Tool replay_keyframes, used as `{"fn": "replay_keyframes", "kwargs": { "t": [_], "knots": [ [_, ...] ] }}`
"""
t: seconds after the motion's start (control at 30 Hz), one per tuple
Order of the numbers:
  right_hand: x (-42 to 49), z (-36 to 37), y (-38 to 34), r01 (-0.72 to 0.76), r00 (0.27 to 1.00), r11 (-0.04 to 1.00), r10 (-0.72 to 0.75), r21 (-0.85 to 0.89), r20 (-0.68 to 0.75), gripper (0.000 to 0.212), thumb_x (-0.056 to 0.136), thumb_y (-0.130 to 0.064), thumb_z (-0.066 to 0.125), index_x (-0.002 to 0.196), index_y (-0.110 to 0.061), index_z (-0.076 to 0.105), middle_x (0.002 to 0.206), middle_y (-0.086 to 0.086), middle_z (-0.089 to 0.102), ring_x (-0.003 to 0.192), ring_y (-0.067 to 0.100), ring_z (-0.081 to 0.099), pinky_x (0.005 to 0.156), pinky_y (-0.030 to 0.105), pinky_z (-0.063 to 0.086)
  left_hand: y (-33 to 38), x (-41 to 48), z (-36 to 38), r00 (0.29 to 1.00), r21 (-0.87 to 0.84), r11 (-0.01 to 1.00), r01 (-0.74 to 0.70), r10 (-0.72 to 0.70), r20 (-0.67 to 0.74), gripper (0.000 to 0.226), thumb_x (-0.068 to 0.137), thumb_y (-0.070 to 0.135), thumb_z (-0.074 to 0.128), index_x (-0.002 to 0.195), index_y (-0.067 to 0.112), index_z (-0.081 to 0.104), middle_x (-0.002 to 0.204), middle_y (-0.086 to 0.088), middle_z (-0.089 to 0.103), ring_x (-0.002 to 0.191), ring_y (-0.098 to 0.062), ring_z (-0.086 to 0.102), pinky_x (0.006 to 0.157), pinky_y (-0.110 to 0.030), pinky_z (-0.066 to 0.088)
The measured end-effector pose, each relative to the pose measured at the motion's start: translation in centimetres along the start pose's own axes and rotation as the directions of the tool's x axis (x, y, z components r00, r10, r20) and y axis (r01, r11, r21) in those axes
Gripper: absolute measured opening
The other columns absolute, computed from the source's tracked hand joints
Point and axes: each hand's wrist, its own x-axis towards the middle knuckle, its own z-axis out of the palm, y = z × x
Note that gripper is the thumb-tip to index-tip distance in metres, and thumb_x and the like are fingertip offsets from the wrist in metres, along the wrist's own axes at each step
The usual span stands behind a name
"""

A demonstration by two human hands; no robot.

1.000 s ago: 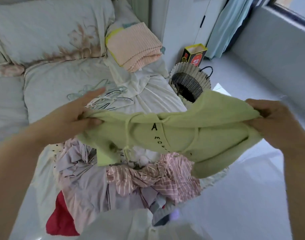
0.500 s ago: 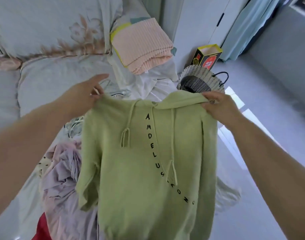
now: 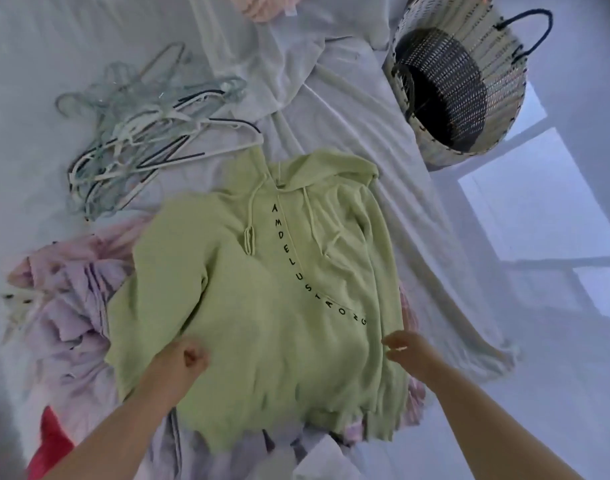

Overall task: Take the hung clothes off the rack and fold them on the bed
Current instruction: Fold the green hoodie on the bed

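One white bed (image 3: 352, 129) was seen across most of the frame, its sheet full of creases. Over the middle and lower part of it a green hoodie (image 3: 262, 323) was laid flat with its front up and its hood toward the top of the frame. Black letters were printed in a slanted line down its chest, and two cords were hung from the neck. Under the hoodie and out to the lower left, a messy pile of lilac and pink clothes (image 3: 71, 306) was spread. At the upper right, a woven basket (image 3: 497, 64) with a dark handle was stood on the floor just beside the bed. At the upper left, a heap of hangers (image 3: 140, 126) was tangled on the sheet. The left hand (image 3: 187, 358) was rested on the hoodie's lower left part with its fingers curled; whether cloth was pinched could not be told. The right hand (image 3: 410, 351) was held loose at the hoodie's right edge, fingers out and touching the cloth. A bit of red cloth (image 3: 54, 441) was seen at the lower left.
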Motion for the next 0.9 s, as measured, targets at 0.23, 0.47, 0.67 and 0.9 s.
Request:
{"fn": "replay_keyframes", "kwargs": {
  "t": [0.23,0.47,0.67,0.9],
  "knots": [
    [-1.3,8.8,1.9,-0.343,0.930,0.933,0.322,0.104,0.177,0.078,0.079,-0.034,0.072,0.136,-0.003,0.030,0.115,0.009,0.054,0.095,0.021,0.056,0.075,0.028,0.046,-4.9,-2.2,6.2,0.880,-0.072,0.878,0.474,-0.475,-0.007,0.103,0.056,0.062,0.076,0.128,-0.003,0.043,0.125,-0.022,0.051,0.111,-0.037,0.053,0.088,-0.037,0.042],
    [-1.9,11.7,1.9,-0.237,0.955,0.934,0.275,0.266,-0.114,0.021,0.089,-0.025,0.057,0.103,-0.009,0.053,0.094,0.007,0.057,0.080,0.023,0.053,0.069,0.033,0.046,-6.0,-3.3,6.4,0.877,-0.293,0.841,0.455,-0.480,-0.014,0.043,0.085,0.027,0.064,0.110,-0.005,0.055,0.107,-0.023,0.062,0.099,-0.038,0.057,0.083,-0.040,0.045],
    [-4.2,8.1,1.9,0.021,0.913,0.778,0.241,0.628,-0.329,0.013,0.096,-0.023,0.048,0.098,-0.011,0.048,0.084,0.008,0.056,0.068,0.018,0.051,0.056,0.027,0.041,-6.3,-5.2,4.9,0.944,-0.628,0.728,0.274,-0.329,0.030,0.024,0.096,0.024,0.048,0.117,0.013,0.050,0.111,-0.007,0.057,0.104,-0.027,0.055,0.098,-0.043,0.042],
    [-6.9,7.2,5.5,0.098,0.897,0.795,0.190,0.599,-0.399,0.015,0.089,-0.018,0.062,0.093,-0.006,0.054,0.086,0.019,0.062,0.057,0.024,0.051,0.046,0.027,0.041,-6.7,-6.9,4.9,0.936,-0.564,0.817,0.122,-0.284,-0.208,0.030,0.095,0.035,0.045,0.097,0.006,0.052,0.087,-0.008,0.056,0.084,-0.026,0.051,0.074,-0.038,0.041]
  ]
}}
